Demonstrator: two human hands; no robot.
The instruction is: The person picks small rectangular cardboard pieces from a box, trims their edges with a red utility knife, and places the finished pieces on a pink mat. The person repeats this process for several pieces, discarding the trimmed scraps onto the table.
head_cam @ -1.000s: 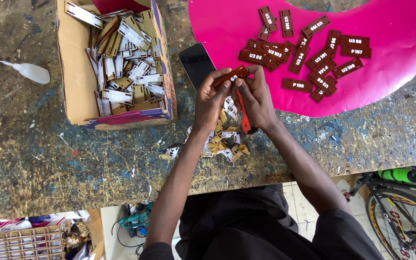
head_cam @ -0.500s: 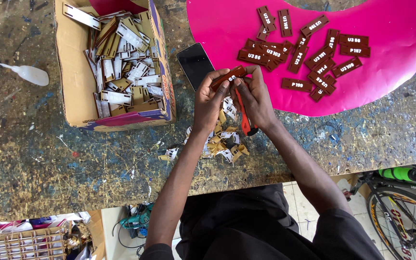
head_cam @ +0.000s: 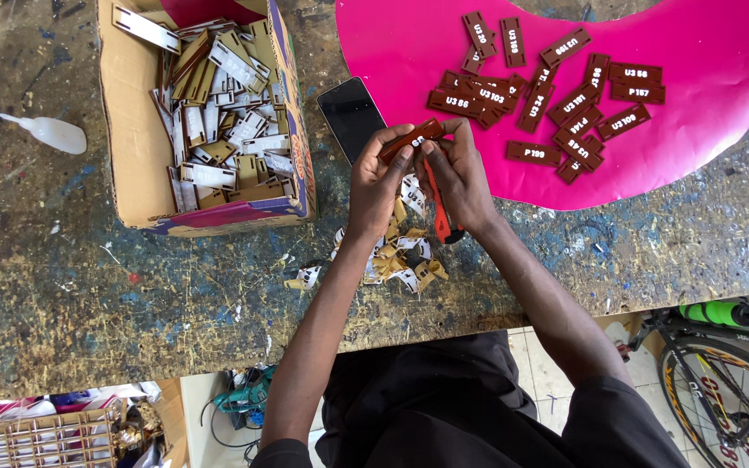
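left hand (head_cam: 381,179), right hand (head_cam: 459,173), together, fingers pinched

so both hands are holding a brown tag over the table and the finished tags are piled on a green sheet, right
Not quite: the sheet is pink, not green, as the head view shows. The rest holds: the left hand and right hand hold a brown tag over the table.

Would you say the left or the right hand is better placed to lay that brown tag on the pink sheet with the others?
Probably the right hand: it is on the side of the pink sheet, though it also grips the red tool. The left hand sits nearer the cardboard box; both pinch the brown tag.
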